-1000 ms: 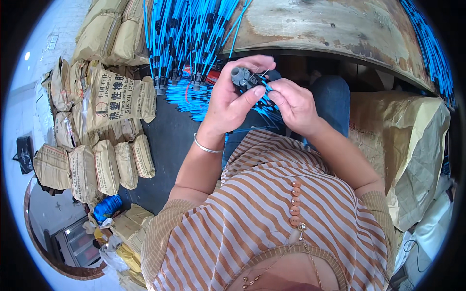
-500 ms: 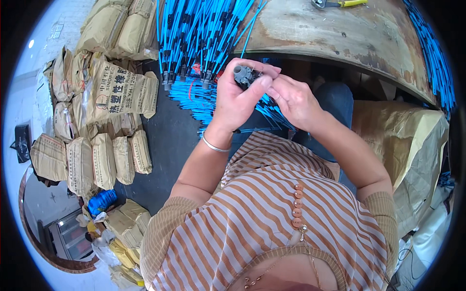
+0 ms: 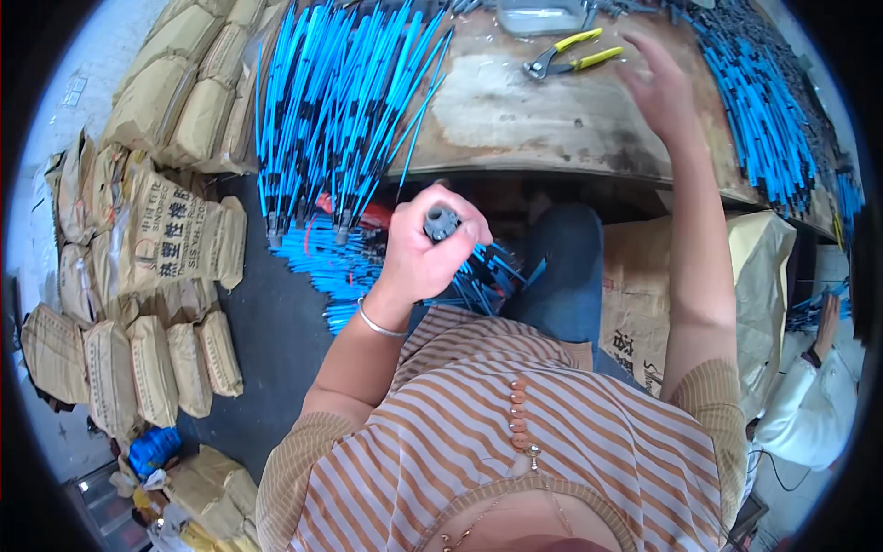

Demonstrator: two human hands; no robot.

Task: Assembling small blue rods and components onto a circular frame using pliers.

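My left hand (image 3: 418, 248) is wrapped round a dark grey, round plastic fitting (image 3: 441, 223) with a hollow end facing up. The rest of the fitting is hidden by my fingers and palm. Over the worktable (image 3: 543, 115), my right hand (image 3: 664, 92) reaches out with its fingers apart, a little blurred and with nothing in it. It is nearest to a pair of cutting pliers (image 3: 572, 57) with yellow handles. The pliers lie on the table left of my fingers, their handles spread and not touched.
Bundles of blue rods (image 3: 345, 110) with black parts lean at the table's left; more blue rods (image 3: 759, 120) lie along its right. A clear plastic tray (image 3: 541, 17) stands at the back. Brown paper sacks (image 3: 175, 230) are stacked left. At right, a person's white sleeve (image 3: 809, 414) shows.
My right hand has left the grey fitting and moved up and right over the table. My left hand still holds the fitting. The view has shifted, showing more of the table.
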